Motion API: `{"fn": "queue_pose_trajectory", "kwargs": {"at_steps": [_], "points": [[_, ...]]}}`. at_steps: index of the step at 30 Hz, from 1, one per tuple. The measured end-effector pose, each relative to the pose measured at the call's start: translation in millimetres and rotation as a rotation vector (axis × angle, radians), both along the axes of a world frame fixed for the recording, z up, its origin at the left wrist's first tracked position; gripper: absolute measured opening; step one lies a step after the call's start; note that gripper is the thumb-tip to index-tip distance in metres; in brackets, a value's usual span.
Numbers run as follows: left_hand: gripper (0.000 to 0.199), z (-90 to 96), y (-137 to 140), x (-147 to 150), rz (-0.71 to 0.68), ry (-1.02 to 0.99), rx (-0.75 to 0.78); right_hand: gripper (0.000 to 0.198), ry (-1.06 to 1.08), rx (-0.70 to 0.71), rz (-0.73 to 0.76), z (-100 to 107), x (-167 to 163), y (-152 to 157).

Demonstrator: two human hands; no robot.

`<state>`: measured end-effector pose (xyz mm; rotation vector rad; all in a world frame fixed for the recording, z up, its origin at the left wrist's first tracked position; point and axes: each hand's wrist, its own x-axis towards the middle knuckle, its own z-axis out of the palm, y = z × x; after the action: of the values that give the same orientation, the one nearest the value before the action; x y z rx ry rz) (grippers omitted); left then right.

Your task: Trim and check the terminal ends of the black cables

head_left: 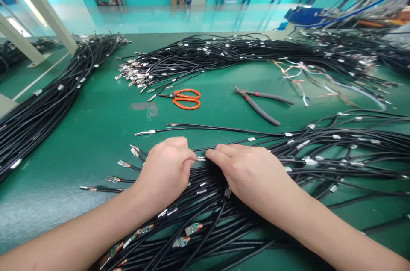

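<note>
A small silvery metal connector on a black cable shows in the gap between my two hands. My left hand is closed, thumb and forefinger pinching the connector's left end. From the other side my right hand bends its fingers down on the cable just behind the connector; its fingertips are partly hidden. Below both hands lies a loose spread of black cables, several ending in bare connectors with small green boards and coloured wires, such as the connector near the front.
Orange-handled scissors and grey-handled cutting pliers lie beyond my hands on the green table. A long cable bundle crosses the back, another bundle runs along the left. Tangled pale ties lie at the back right.
</note>
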<state>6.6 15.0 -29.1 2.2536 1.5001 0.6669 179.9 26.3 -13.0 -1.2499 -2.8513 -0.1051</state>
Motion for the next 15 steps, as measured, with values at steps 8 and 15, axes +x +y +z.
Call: {"fn": "queue_pose_trajectory", "kwargs": {"at_steps": [8, 15], "points": [[0.024, -0.4, 0.6, -0.9, -0.013, 0.021, -0.001, 0.028, -0.042, -0.008, 0.029, 5.3, -4.6, 0.2], [0.025, -1.2, 1.2, -1.3, -0.024, 0.023, 0.023, 0.024, -0.101, -0.046, 0.028, 11.4, -10.4, 0.5]]}}
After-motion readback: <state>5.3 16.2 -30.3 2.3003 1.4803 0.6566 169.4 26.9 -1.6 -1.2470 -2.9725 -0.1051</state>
